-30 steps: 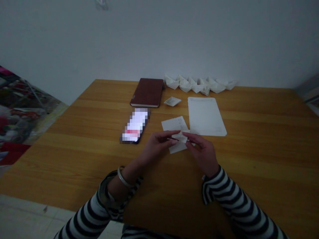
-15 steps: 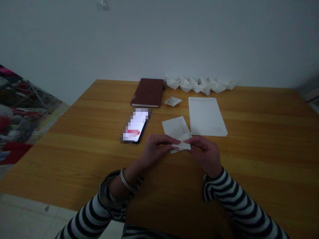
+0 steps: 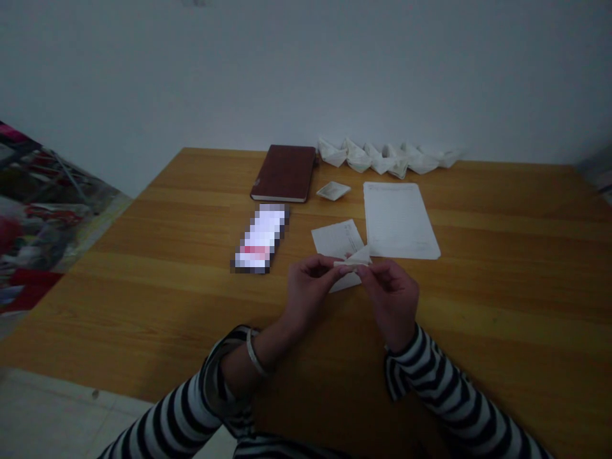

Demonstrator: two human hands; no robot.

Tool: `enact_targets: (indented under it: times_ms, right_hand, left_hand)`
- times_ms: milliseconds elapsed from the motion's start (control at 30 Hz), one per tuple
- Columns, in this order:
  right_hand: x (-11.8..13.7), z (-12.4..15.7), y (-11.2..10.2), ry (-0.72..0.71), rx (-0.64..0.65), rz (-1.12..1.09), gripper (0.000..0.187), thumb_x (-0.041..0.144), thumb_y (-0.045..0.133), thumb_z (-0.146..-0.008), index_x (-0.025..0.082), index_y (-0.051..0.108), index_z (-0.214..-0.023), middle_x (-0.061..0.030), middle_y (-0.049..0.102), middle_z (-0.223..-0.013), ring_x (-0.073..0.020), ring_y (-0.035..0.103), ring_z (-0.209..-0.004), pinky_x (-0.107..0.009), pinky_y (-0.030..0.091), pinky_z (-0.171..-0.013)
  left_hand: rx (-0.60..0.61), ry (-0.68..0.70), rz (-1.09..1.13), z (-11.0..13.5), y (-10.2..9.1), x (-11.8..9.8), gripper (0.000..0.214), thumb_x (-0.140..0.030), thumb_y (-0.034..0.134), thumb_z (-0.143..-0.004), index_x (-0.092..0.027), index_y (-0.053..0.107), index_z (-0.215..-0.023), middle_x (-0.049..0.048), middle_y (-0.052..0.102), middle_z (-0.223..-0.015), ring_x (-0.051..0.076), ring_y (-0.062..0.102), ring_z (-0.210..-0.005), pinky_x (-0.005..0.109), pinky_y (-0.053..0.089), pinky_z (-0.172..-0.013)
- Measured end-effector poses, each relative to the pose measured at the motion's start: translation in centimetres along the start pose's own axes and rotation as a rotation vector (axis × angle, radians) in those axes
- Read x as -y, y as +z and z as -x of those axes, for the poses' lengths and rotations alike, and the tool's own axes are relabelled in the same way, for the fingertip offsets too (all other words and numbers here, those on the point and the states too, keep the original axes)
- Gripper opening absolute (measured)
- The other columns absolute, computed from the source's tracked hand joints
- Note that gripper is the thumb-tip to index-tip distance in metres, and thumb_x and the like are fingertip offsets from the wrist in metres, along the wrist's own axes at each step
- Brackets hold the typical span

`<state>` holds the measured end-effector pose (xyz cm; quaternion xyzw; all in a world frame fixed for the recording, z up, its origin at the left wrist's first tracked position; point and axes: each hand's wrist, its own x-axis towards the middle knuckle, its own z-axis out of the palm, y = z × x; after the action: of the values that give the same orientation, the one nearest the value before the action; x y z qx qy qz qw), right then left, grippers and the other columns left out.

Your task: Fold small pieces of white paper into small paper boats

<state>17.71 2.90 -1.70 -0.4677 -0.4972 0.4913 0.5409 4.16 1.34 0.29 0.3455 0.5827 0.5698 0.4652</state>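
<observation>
Between my two hands is a small folded piece of white paper (image 3: 359,256), with a pointed flap rising from it. My left hand (image 3: 310,285) pinches its left side between thumb and fingers. On the other side, my right hand (image 3: 393,296) is closed on it, the two thumbs close together along the near edge. Underneath, a loose sheet of printed paper (image 3: 336,238) lies on the table, partly covered by my hands and the folded piece. Fingertips behind the paper are hidden.
On the wooden table (image 3: 191,210) lie a brown notebook (image 3: 287,172), a phone (image 3: 262,237) with a lit screen, a stack of lined paper (image 3: 400,220) and a small diamond-shaped folded paper (image 3: 333,190). Several folded paper boats (image 3: 356,156) line the wall (image 3: 306,70).
Both thumbs have come closer together on the near edge of the folded paper, which now shows a thinner front edge. My left wrist has shifted slightly right.
</observation>
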Motion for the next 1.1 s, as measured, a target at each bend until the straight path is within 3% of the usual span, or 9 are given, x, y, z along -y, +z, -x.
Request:
enact_targets:
  times_ms: [200,367,600,733,833,1100]
  right_hand:
    - [-0.2,0.4,0.9,0.123,-0.043,-0.17,0.026,0.037,0.076,-0.077,0.021,0.056,-0.074,-0.0004,0.073,-0.071,-0.0186,0.074,-0.068,-0.034,0.063,-0.067]
    - [0.0,0.6,1.1,0.176,-0.041,-0.204,0.024,0.035,0.076,-0.077,0.021,0.056,-0.076,0.0001,0.073,-0.069,-0.0177,0.073,-0.065,-0.031,0.062,-0.063]
    - [-0.4,0.0,0.4,0.233,0.046,-0.23,0.024,0.038,0.075,-0.077,0.022,0.058,-0.073,-0.0021,0.076,-0.076,-0.0198,0.074,-0.069,-0.039,0.064,-0.075]
    - [-0.4,-0.4,0.4,0.23,0.077,-0.263,0.027,0.04,0.075,-0.076,0.022,0.056,-0.069,-0.0017,0.075,-0.078,-0.02,0.074,-0.075,-0.043,0.063,-0.081]
    - [-0.6,-0.3,0.6,0.196,0.031,-0.256,0.027,0.038,0.076,-0.076,0.021,0.056,-0.071,-0.0021,0.074,-0.08,-0.0192,0.073,-0.076,-0.041,0.063,-0.078]
    - [-0.4,-0.4,0.8,0.145,0.006,-0.259,0.017,0.032,0.072,-0.08,0.022,0.059,-0.082,-0.0028,0.076,-0.086,-0.0178,0.073,-0.079,-0.037,0.062,-0.076]
  left_hand:
    - [-0.007,-0.09,0.053,0.2,0.1,0.4,0.022,-0.03,0.086,-0.064,-0.015,0.069,-0.064,0.0024,0.073,-0.064,0.013,0.067,-0.06,0.023,0.053,-0.057]
    - [0.022,-0.136,0.114,0.2,0.2,0.7,0.025,-0.032,0.084,-0.067,-0.014,0.066,-0.064,0.0032,0.073,-0.063,0.013,0.068,-0.058,0.022,0.054,-0.057]
    - [0.182,-0.043,0.001,-0.7,-0.8,0.4,0.014,-0.026,0.08,-0.071,-0.015,0.076,-0.078,0.0033,0.074,-0.068,0.014,0.067,-0.06,0.026,0.055,-0.062]
    - [0.11,0.015,-0.064,-1.0,-1.0,0.3,0.01,-0.026,0.078,-0.073,-0.017,0.077,-0.07,0.0036,0.075,-0.069,0.014,0.066,-0.064,0.025,0.054,-0.064]
    - [0.063,-0.047,-0.032,-0.8,-0.7,0.1,0.009,-0.026,0.081,-0.071,-0.018,0.079,-0.073,0.0044,0.077,-0.075,0.015,0.068,-0.068,0.025,0.054,-0.066]
    - [0.006,-0.108,-0.007,-0.2,-0.2,-0.4,0.018,-0.03,0.084,-0.067,-0.016,0.074,-0.062,0.0036,0.075,-0.066,0.014,0.068,-0.061,0.023,0.053,-0.059]
